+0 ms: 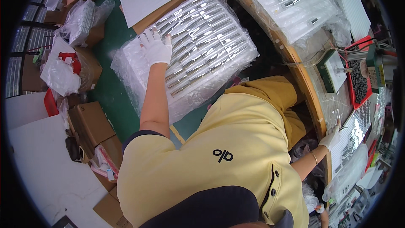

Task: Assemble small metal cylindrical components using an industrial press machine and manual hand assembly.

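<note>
My left hand, in a white glove with some bare fingertips, lies with fingers spread on the far-left part of a white foam tray. Rows of shiny metal tubes fill most of that tray, and clear plastic film is bunched around its sides. The thumb is beside the ends of the nearest tubes. On the right, my right hand, also gloved, rests at the workbench's edge with a finger stretched forward. Close to its fingertips are a thin dark piece, too small to name, and a tray of small metal parts.
The wooden-edged workbench holds a wrapped foam tray, a red bin of dark small parts and a green-and-white device. Cardboard boxes crowd the left. Another person's hand shows at lower right.
</note>
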`<action>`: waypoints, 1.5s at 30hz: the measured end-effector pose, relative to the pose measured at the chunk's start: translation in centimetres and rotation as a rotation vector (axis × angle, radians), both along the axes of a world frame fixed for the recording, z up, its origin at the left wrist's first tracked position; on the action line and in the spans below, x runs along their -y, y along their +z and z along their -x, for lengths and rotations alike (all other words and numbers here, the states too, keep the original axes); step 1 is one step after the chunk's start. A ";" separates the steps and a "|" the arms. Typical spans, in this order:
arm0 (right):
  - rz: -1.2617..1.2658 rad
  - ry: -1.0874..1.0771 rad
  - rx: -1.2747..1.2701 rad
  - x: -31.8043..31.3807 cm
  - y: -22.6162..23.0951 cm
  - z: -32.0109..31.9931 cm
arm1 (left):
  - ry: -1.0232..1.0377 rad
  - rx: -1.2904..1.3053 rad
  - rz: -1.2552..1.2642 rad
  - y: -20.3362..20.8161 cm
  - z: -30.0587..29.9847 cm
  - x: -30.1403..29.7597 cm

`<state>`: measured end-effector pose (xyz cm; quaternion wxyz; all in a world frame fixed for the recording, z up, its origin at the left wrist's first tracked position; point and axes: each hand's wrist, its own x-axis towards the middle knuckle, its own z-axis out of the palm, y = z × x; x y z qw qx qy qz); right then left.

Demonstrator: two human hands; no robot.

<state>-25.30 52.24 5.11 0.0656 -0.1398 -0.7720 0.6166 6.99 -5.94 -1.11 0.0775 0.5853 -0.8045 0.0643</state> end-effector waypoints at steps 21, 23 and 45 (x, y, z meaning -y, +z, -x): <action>0.110 0.072 -0.058 -0.8 -0.2 -0.8 | -0.044 -0.308 -0.040 4.4 -2.1 -1.9; 0.125 0.097 -0.062 -0.6 0.2 -1.0 | -0.062 -0.262 0.193 2.5 -3.9 -2.0; 0.202 0.069 -0.049 -0.6 0.3 -1.0 | -0.031 -0.200 0.061 -2.3 -7.1 -3.0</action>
